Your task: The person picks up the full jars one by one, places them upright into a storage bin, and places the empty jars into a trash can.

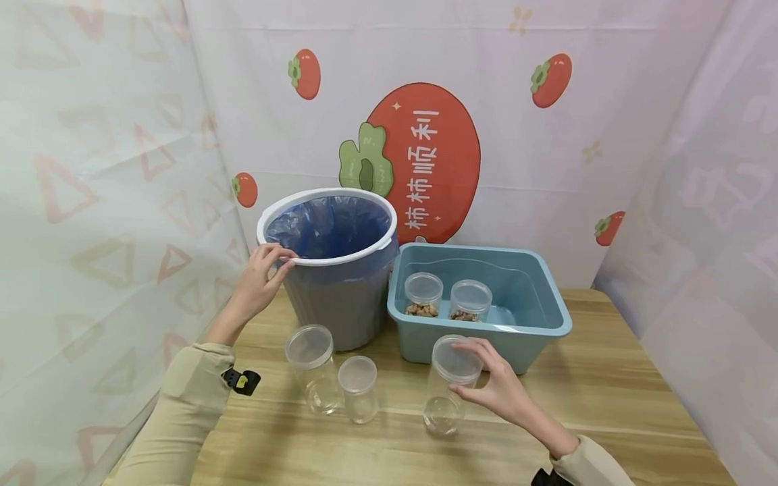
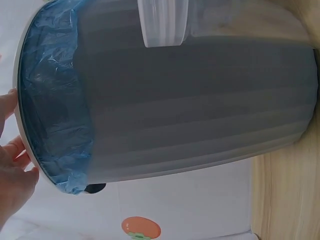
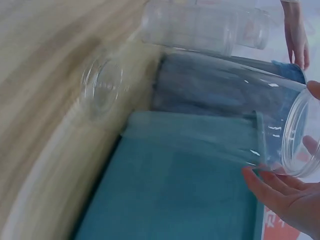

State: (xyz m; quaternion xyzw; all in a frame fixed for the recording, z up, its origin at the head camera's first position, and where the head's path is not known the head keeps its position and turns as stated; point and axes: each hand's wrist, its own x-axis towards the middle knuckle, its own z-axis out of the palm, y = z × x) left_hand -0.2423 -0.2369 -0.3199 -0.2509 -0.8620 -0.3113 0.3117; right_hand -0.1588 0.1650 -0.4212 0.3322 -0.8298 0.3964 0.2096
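Your right fingers (image 1: 483,349) are curled round the lid (image 1: 450,362) of a tall clear jar (image 1: 444,401), which hangs below them, near upright; whether its base touches the desk (image 1: 547,432) you cannot tell. Your left fingers (image 1: 269,252) pinch the white rim of a grey bin (image 1: 346,307) lined with a blue bag (image 1: 334,223). Just beyond your right fingers lies a blue tub (image 1: 525,277), with two nut jars (image 1: 423,290) (image 1: 471,297) inside. To the left of your right fingers and below your left ones, another tall jar (image 1: 315,378) and a short jar (image 1: 358,391) stand side by side. The jar in your right fingers shows nothing inside, so expect it to feel light; it looks like thin plastic, fairly stiff but smooth enough to slip. Its lid gives a firm edge, though lifting by that alone trusts the closure; spreading your fingers lower, round the wall below the lid, should be surer, without a hard squeeze.
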